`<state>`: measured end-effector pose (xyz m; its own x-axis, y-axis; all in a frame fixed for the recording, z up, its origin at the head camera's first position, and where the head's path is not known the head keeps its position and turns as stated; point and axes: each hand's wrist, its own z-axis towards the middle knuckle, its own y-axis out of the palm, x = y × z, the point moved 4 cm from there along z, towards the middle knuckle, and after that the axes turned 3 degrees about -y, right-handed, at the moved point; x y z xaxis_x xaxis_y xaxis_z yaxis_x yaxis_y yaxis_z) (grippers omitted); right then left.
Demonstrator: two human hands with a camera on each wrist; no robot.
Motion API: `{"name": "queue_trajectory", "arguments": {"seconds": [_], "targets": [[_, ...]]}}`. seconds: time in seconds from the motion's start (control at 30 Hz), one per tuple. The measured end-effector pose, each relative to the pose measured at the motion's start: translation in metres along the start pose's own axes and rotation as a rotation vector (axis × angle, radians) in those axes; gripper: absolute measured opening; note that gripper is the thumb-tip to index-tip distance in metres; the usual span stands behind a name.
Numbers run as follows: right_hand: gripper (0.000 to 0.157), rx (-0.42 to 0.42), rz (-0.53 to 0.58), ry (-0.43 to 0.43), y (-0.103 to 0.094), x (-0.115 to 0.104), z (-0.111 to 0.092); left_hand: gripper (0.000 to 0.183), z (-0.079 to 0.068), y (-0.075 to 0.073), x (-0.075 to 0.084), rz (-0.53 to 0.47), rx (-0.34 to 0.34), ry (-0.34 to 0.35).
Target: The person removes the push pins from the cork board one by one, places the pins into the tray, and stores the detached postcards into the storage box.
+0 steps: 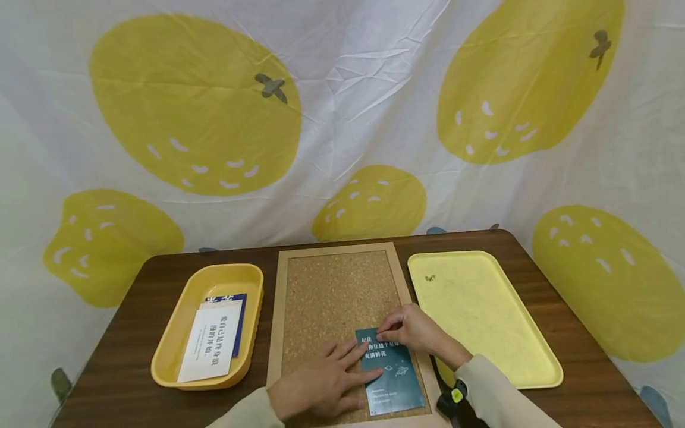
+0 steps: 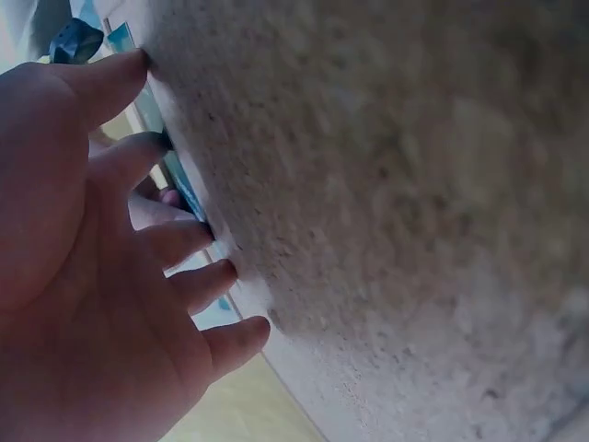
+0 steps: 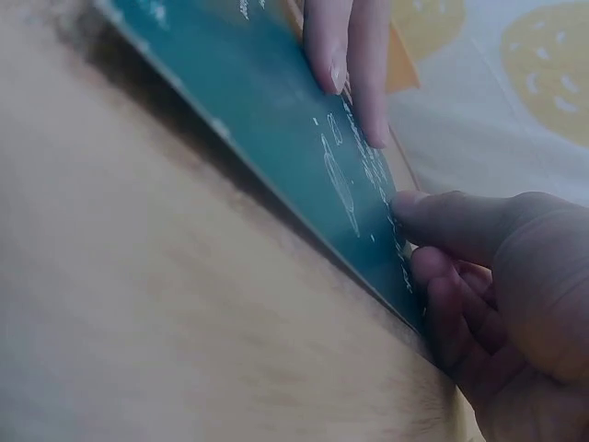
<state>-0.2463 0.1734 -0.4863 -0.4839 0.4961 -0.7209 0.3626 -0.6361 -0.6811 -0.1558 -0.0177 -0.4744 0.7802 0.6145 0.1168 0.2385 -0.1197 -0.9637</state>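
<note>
A teal printed card (image 1: 396,380) with white lettering and small planet drawings lies on the lower right of a wood-framed cork board (image 1: 337,291). My left hand (image 1: 332,380) spreads its fingers over the cork, with some fingertips resting on the card's left side. Its straight, splayed fingers also show in the left wrist view. At the card's upper edge, the thumb and curled fingers of my right hand (image 1: 409,327) pinch; whether something small sits between the fingertips is hidden. In the right wrist view, the thumb touches the printed face of the card (image 3: 276,129).
Left of the board stands a yellow-orange basin (image 1: 163,362) holding a white printed card (image 1: 209,342) and a dark blue one (image 1: 242,324). On the right lies a pale yellow tray (image 1: 481,309). A lemon-patterned cloth (image 1: 353,107) hangs behind the dark wooden table (image 1: 594,386).
</note>
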Motion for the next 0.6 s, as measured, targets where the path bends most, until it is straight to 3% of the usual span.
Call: {"name": "queue_trajectory", "arguments": {"seconds": [0.6], "targets": [[0.007,0.021,-0.024,-0.042,0.0010,0.0010,-0.0007,0.054,0.0007,0.0001,0.0010,-0.046,-0.032,-0.023]]}}
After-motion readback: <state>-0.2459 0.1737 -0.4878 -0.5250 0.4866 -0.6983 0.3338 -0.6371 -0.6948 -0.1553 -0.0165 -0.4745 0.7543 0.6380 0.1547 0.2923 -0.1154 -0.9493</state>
